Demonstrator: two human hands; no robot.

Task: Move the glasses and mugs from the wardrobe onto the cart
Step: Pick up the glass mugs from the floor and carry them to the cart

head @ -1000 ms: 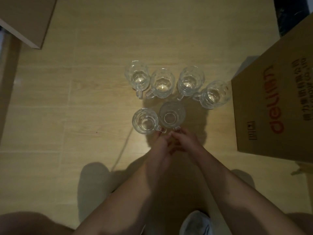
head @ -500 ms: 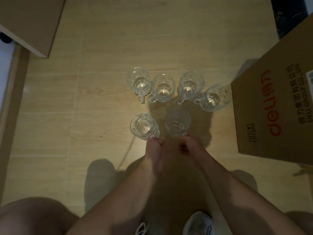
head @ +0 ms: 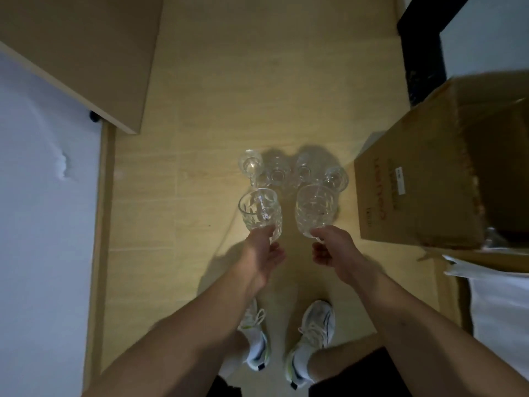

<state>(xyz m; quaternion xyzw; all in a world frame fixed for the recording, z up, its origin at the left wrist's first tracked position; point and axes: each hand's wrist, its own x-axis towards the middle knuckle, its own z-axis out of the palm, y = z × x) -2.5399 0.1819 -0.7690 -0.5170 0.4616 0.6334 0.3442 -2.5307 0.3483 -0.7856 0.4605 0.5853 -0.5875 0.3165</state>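
My left hand (head: 262,250) grips the handle of a clear cut-glass mug (head: 259,213), held up off the floor. My right hand (head: 333,249) grips the handle of a second glass mug (head: 315,209), also lifted, just right of the first. Beyond them, several more glass mugs (head: 276,171) stand in a row on the wooden floor (head: 200,138), partly hidden behind the two lifted ones. No cart is in view.
An open cardboard box (head: 423,181) stands close on the right. A wooden panel (head: 86,53) juts in at the upper left above a white surface (head: 43,196). My feet in white shoes (head: 257,339) stand below the hands. A dark frame (head: 423,53) is at the upper right.
Both hands have taken the two near mugs by their handles and lifted them off the floor. The view has risen, so the floor and remaining mugs look farther away.
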